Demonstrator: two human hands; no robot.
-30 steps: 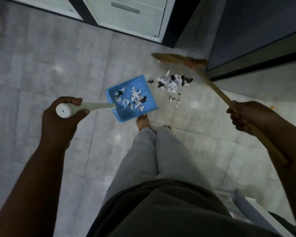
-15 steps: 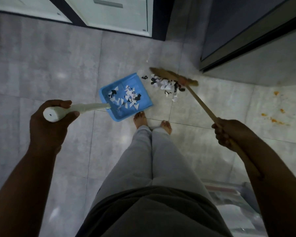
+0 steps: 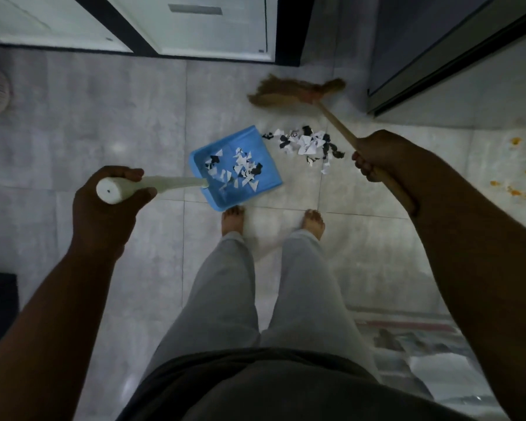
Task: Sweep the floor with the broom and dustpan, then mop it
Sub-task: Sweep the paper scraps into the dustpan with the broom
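Left hand [image 3: 110,205] wrapped round end of white handle [image 3: 170,183], holding blue dustpan [image 3: 240,139] left of centre; open mouth faces scrap pile [image 3: 305,144], judged ready to receive; some scraps already in pan; right hand [image 3: 380,156] clenched on broom [image 3: 331,115] shaft, centre right; bristles [image 3: 286,94] upper centre, beyond pile, judged placed to drag scraps panward; orange stains [image 3: 516,189] at right edge; mopping judged not begun.

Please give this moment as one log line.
sweep | left hand holds dustpan | right hand holds broom | scraps partly in dustpan, pile on floor | broom beyond pile
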